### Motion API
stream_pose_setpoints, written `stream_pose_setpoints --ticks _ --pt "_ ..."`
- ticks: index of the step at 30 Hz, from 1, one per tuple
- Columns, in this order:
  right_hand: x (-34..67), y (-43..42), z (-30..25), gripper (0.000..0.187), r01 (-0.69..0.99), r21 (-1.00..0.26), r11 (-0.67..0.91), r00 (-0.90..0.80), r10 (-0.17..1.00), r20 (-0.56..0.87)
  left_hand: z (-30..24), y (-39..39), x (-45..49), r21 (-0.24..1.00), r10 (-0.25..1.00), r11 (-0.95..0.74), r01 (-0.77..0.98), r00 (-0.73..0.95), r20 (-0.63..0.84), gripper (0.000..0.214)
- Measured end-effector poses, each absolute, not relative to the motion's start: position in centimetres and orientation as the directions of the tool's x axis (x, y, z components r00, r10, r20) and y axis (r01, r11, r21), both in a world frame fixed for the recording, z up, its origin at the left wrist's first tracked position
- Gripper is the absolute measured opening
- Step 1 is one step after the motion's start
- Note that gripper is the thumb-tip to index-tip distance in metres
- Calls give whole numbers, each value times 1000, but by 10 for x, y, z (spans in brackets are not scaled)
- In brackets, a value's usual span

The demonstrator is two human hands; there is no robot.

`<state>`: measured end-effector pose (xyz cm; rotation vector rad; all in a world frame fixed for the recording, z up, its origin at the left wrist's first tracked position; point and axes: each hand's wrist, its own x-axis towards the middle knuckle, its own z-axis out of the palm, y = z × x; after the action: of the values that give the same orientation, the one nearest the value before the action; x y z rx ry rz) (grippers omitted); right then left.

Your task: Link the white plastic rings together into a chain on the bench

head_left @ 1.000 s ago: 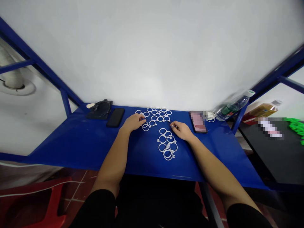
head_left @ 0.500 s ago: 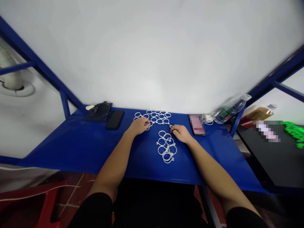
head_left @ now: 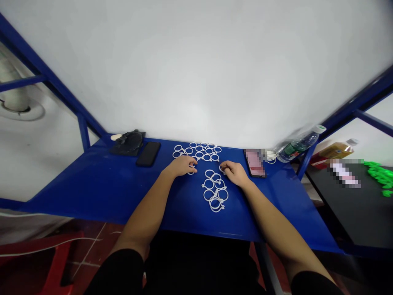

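Observation:
My left hand (head_left: pixel 183 165) is over the blue table, its thumb and index finger apart. A white plastic ring (head_left: pixel 191 169) shows partly between and beneath those fingers; whether they touch it I cannot tell. My right hand (head_left: pixel 233 172) has its fingers curled around another white ring (head_left: pixel 221 169), mostly hidden by them. Behind the hands, near the wall, several white rings with small clip-like tabs (head_left: pixel 206 157) lie side by side in rows. Closer to me, a looser group of similar rings (head_left: pixel 209 194) lies left of my right wrist, some overlapping.
A black phone (head_left: pixel 148 154) and a dark plastic bag (head_left: pixel 132 143) lie at the left. A second phone (head_left: pixel 255 163), a white cable (head_left: pixel 270 156) and a clear bottle (head_left: pixel 297 146) are at the right. Green pieces (head_left: pixel 380 174) lie on a black side table (head_left: pixel 353 209).
The fingers of my left hand have spread and come slightly lower, showing more of the ring there. My right hand's ring has turned and dropped a little beside the fingertips.

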<state>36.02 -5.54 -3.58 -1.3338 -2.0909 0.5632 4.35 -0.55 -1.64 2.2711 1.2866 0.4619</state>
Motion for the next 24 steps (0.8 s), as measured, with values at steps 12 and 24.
stream_pose_setpoints --ticks 12,24 --pt "360 -53 -32 23 729 -441 524 -363 842 400 -7 -8 49 485 904 -426 764 382 193 14" --pt "347 -46 -39 50 760 -429 488 -427 873 235 -5 -20 67 669 903 -427 608 321 285 11"
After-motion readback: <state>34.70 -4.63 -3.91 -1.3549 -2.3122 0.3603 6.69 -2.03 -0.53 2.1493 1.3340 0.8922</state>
